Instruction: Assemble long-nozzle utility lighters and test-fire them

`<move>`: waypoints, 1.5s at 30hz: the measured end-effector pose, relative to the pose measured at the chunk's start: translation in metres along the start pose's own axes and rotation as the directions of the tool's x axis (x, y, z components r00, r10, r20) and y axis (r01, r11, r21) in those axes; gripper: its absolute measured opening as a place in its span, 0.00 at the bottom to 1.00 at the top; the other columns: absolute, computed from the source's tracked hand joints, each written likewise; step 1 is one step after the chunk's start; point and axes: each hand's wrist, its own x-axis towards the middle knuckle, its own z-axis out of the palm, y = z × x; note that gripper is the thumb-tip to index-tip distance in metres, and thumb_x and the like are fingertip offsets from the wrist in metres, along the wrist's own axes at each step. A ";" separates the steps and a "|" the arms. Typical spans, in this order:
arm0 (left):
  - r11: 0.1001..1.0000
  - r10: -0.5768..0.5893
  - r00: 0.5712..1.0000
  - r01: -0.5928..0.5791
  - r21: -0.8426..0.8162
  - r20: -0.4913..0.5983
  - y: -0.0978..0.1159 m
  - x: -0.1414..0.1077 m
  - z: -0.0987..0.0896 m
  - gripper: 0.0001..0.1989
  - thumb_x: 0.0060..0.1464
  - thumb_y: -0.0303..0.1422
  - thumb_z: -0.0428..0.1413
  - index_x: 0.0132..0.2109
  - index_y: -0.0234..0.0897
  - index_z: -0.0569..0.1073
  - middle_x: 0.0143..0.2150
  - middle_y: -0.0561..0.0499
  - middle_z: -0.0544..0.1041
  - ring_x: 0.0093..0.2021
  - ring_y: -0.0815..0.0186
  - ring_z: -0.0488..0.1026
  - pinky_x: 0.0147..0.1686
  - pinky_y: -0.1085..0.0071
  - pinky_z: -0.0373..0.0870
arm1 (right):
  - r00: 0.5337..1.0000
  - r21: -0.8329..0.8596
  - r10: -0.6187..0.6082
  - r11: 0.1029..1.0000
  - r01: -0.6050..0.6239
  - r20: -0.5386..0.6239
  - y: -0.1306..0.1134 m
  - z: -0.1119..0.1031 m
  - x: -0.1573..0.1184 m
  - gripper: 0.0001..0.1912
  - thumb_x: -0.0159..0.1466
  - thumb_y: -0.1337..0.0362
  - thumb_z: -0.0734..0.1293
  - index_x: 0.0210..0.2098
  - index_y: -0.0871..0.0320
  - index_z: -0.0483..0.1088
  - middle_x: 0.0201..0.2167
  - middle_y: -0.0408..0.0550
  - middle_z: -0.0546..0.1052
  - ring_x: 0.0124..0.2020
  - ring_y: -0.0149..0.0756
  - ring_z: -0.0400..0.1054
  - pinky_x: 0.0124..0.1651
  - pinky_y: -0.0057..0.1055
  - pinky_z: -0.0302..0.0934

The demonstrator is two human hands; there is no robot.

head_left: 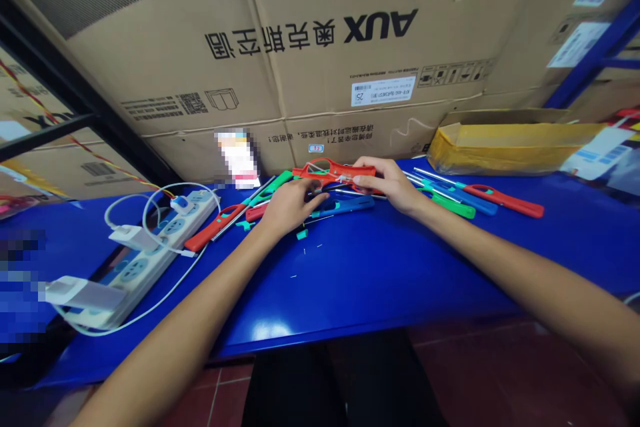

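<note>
Bare forearms came in from both lower corners, the left forearm (180,307) and the right forearm (520,273) crossing above a glossy blue table (360,280). Their hands met over a red plastic lighter body (334,172), held up at the back of the table. The right hand (387,183) was closed around its end, with the fingers curled. The left hand (290,207) reached to its lower edge; the angle left unclear whether those fingers pinched it or only steadied it.

Its slim frame could have slipped from that hold and dropped onto the crowded lighter parts below, knocking the thin metal tubes (357,194) out of place. Small teal pieces (301,234) and white flecks (305,250) lay loose near the left hand, so a careless wrist movement could have swept them toward the front edge and onto the red tile floor (500,373). A white cable (170,290) ran near the left forearm, where a snag could have dragged the power strip (150,260) and its white charger (131,237).

A green-handled lighter (270,190) and a red-handled one (215,227) lay left, and another red handle (505,200) lay right, limiting working room. Beyond stood a yellow-lined cardboard tray (505,140) and a large AUX carton (300,33).
</note>
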 end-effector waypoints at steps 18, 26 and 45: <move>0.885 -0.061 0.997 0.080 -0.459 0.057 -0.019 0.003 -0.049 0.13 0.65 0.41 0.58 0.35 0.38 0.77 0.29 0.49 0.81 0.30 0.65 0.76 0.34 0.68 0.71 | 0.995 -0.203 0.010 0.979 -0.030 -0.095 0.003 -0.009 0.003 0.15 0.66 0.49 0.71 0.37 0.55 0.73 0.29 0.42 0.72 0.31 0.36 0.62 0.37 0.35 0.52; 0.980 -0.048 0.975 0.087 -0.178 0.215 -0.051 0.003 -0.057 0.12 0.59 0.39 0.55 0.34 0.38 0.79 0.30 0.50 0.81 0.30 0.63 0.75 0.32 0.67 0.64 | 0.995 -0.296 0.089 0.950 -0.100 -0.049 0.027 -0.012 0.009 0.13 0.66 0.52 0.72 0.37 0.56 0.78 0.33 0.47 0.77 0.33 0.38 0.66 0.37 0.36 0.53; 0.847 0.519 0.786 -0.527 -0.077 0.336 0.024 0.105 -0.001 0.15 0.60 0.26 0.53 0.44 0.45 0.84 0.48 0.47 0.84 0.50 0.56 0.74 0.53 0.61 0.69 | 0.903 -0.228 0.321 0.938 -0.261 0.287 0.029 -0.025 0.010 0.07 0.56 0.59 0.69 0.25 0.54 0.77 0.20 0.42 0.72 0.22 0.33 0.60 0.28 0.35 0.50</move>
